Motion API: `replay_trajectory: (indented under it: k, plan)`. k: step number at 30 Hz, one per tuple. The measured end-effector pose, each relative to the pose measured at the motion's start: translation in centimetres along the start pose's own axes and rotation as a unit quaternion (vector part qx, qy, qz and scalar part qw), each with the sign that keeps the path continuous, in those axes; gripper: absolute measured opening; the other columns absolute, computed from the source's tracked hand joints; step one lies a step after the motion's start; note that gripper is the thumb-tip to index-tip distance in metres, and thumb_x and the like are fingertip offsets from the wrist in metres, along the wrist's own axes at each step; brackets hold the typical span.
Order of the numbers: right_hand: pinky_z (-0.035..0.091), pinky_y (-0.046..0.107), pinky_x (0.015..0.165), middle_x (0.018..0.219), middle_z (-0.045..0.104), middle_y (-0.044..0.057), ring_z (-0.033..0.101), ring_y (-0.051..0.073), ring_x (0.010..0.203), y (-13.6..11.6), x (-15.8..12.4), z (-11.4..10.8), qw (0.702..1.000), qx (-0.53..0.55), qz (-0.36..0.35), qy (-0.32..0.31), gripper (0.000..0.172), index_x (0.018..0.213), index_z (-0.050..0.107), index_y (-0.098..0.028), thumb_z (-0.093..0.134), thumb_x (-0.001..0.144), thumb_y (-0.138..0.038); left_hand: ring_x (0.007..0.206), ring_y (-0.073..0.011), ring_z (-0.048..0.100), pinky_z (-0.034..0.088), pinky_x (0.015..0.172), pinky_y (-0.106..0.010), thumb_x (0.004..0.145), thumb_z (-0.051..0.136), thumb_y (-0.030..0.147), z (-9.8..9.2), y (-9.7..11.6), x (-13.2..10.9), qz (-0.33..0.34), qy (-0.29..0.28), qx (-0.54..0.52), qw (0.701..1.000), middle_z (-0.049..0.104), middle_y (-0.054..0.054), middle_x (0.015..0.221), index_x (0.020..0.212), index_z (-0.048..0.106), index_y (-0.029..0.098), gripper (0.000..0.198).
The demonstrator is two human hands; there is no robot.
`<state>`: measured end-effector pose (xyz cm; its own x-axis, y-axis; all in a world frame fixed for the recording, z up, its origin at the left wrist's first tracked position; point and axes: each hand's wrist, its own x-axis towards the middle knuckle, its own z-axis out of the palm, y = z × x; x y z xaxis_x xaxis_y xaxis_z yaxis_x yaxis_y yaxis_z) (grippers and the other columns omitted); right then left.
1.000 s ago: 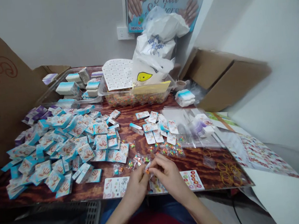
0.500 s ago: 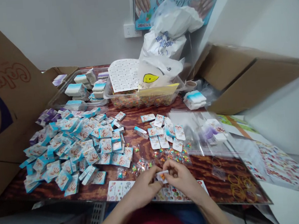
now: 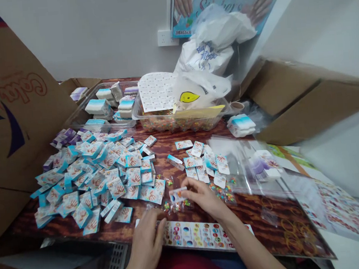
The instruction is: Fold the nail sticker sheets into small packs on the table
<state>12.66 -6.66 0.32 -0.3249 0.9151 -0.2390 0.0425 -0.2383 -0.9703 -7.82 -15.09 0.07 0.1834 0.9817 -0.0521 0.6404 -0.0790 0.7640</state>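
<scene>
1. Wood-grain counter (image 3: 164, 146) before me: a large heap of blue-and-white cards (image 3: 98, 175) lies left of my hands, a smaller spread of cards (image 3: 205, 161) ahead right, and small clear bags of beads (image 3: 176, 208) just ahead.
2. My hands are apart: right hand (image 3: 205, 199) pinches a small blue-and-white card (image 3: 177, 195); left hand (image 3: 145, 246) lies open beside a printed sticker sheet (image 3: 197, 235).
3. Well ahead, a clear plastic tub (image 3: 178, 124) holds multicoloured beads.

The packet (image 3: 178, 196) is showing glossy clear plastic; the tabletop (image 3: 257, 203) is showing polished wood-grain finish; the tub (image 3: 178, 125) is showing smooth clear plastic; the carton (image 3: 13, 107) is showing matt brown cardboard.
</scene>
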Motion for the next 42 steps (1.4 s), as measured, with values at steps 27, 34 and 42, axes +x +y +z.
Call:
replay_trajectory:
  k: [27,34,42]
  plan:
    - [0.035,0.025,0.060,0.065,0.053,-0.004,0.047,0.013,0.062,2.2,0.0,-0.5,0.998,-0.006,0.043,0.052,0.032,0.073,0.050,-0.021,0.065,0.075,-0.049,0.116,-0.0311,0.055,0.047,0.097,-0.052,0.092,0.050,0.019,3.1,1.6,1.4,0.093,-0.074,0.187,0.975,0.057,-0.012,0.135,0.127,0.057,0.018,0.036]
    - [0.035,0.025,0.060,0.065,0.054,-0.004,0.048,0.014,0.062,4.1,0.4,-0.2,0.997,0.040,0.030,0.052,0.038,0.073,0.049,-0.020,0.067,0.073,-0.053,0.106,-0.0272,0.060,0.051,0.092,-0.045,0.090,0.051,0.015,1.1,2.0,1.5,0.092,-0.018,0.196,0.976,0.064,-0.011,0.124,0.121,0.059,0.017,0.031]
    - [0.036,0.026,0.060,0.068,0.055,-0.002,0.050,0.016,0.064,5.0,-3.0,-3.0,0.995,0.016,0.014,0.102,0.041,0.075,0.050,-0.021,0.064,0.076,-0.059,0.118,-0.0271,0.049,0.042,0.097,-0.043,0.091,0.040,0.008,-0.7,4.9,12.9,0.175,-0.010,0.314,0.933,0.057,-0.014,0.129,0.124,0.053,0.013,0.036]
